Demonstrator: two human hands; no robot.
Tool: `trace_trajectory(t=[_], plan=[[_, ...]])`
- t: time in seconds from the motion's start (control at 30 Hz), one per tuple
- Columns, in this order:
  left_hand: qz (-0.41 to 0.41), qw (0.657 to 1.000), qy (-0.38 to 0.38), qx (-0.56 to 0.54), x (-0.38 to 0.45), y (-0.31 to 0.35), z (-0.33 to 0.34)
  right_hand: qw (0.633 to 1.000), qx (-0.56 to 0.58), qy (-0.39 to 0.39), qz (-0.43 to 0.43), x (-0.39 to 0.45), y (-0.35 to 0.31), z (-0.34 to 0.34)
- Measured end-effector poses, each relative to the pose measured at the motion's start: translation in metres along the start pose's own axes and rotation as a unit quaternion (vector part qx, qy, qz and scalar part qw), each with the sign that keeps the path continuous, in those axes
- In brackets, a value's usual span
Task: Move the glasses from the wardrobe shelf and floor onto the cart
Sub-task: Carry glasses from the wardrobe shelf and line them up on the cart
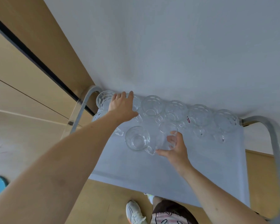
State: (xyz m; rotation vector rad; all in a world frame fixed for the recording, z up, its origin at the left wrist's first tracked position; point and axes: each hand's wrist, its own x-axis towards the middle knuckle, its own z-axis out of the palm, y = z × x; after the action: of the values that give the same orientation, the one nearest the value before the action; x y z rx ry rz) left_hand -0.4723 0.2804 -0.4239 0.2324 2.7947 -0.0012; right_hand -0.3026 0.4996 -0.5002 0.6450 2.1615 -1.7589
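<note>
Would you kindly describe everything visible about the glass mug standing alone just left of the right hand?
The glass mug is clear, thick-walled and empty, standing upright on the cart's grey top in front of the back row of similar glasses. Its round mouth faces up, showing the heavy base. A clear handle juts from its near right side toward the right hand, which grips a neighbouring glass; whether the thumb touches the handle is unclear.

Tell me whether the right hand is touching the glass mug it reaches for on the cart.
Touching. The head view shows the right hand with fingers curled round the glass mug.
</note>
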Motion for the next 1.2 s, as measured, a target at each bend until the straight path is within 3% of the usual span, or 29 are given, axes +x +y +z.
trace_trajectory(t=[0.1, 0.2, 0.27, 0.47, 0.7, 1.2], plan=[[-0.017, 0.998, 0.038, -0.037, -0.012, 0.002, -0.002, 1.0, -0.001, 0.008, -0.005, 0.001, -0.004, 0.0], [0.055, 0.984, 0.076, -0.153, -0.033, 0.003, -0.005, 1.0, -0.005, 0.007, -0.013, 0.0, -0.007, -0.001], [0.105, 0.973, 0.041, -0.2, -0.051, 0.006, -0.005, 1.0, -0.007, 0.009, -0.018, -0.002, -0.009, -0.002], [0.166, 0.975, -0.12, -0.082, -0.097, 0.018, 0.022, 0.999, -0.002, 0.012, -0.033, -0.006, -0.015, -0.005], [0.162, 0.983, -0.083, -0.003, -0.094, 0.023, 0.02, 0.999, 0.001, -0.002, -0.042, -0.007, -0.018, -0.007], [0.092, 0.992, -0.072, -0.056, -0.076, 0.023, 0.013, 0.999, 0.014, -0.007, -0.041, -0.002, -0.02, -0.012]])
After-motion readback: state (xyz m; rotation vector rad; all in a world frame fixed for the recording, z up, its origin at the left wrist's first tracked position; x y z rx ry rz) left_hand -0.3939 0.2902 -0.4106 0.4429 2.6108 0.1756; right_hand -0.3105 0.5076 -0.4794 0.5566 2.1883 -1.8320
